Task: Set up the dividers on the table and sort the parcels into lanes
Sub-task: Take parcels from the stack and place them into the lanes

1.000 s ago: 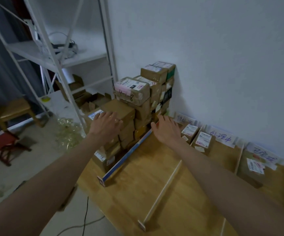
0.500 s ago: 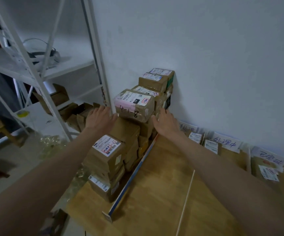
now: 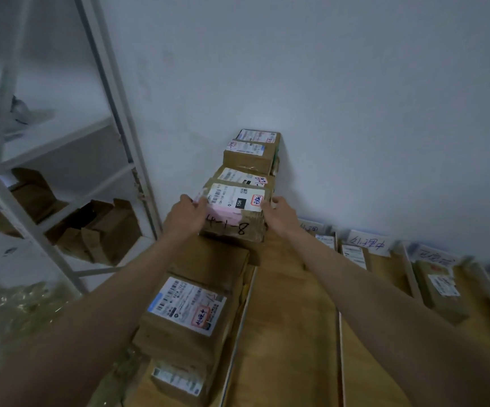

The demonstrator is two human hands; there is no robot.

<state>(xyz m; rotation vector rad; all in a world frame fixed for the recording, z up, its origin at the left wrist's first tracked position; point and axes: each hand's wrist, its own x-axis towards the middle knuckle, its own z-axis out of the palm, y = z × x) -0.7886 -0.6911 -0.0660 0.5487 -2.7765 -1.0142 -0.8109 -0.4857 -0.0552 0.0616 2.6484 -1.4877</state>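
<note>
A brown cardboard parcel [image 3: 235,214] sits on top of the stack of parcels [image 3: 196,295] at the left edge of the wooden table [image 3: 285,333], close to the white wall [image 3: 326,83]. It is box-shaped, with creased, taped sides, a white printed label and a pink sheet on top, and "4-1-8" handwritten in black marker on its near face. The left hand [image 3: 186,214] grips the box's left side with fingers curled over the top edge; the right hand [image 3: 280,215] holds the right side the same way, thumb at the label's corner.

Behind it, more labelled cardboard boxes climb toward the wall. Nearer the person, a larger flat box [image 3: 189,308] carries a white shipping label with a red-edged sticker. A thin pale divider strip [image 3: 239,327] runs along the stack's right side, and another strip [image 3: 340,356] lies further right on the smooth wood grain. Small parcels [image 3: 354,255] and handwritten paper signs [image 3: 368,242] line the wall end of the lanes. To the left stands a white metal shelf [image 3: 114,92] holding open cartons.
</note>
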